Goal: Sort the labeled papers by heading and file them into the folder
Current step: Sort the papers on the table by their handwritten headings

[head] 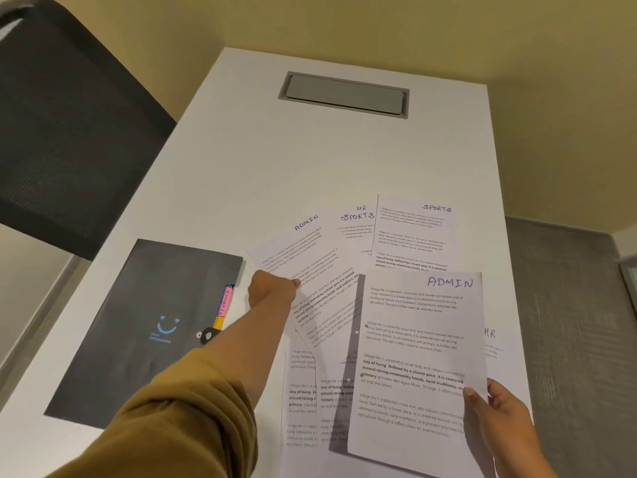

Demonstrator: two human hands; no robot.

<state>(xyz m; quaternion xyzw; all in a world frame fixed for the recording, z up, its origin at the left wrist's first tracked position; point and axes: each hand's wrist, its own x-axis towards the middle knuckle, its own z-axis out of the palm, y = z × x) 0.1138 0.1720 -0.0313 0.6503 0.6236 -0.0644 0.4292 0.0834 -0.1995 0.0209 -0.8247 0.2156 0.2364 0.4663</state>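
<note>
Printed sheets with handwritten headings lie fanned on the white table (310,160). My right hand (499,412) holds one ADMIN sheet (413,357) by its right edge, lifted above the others. My left hand (270,288) reaches forward and pinches the lower left edge of a second ADMIN sheet (300,250) lying on the table. Behind it lie an HR/SPORTS sheet (356,225) and a SPORTS sheet (413,232). An HR sheet (491,339) peeks out at the right. The dark grey folder (148,326) lies shut at the left, with coloured tabs (223,307) sticking out.
A grey cable hatch (344,94) is set into the far part of the table. A black mesh chair back (69,132) stands at the left. More overlapping sheets (303,401) lie under the held one. The table's right edge borders grey carpet (568,322).
</note>
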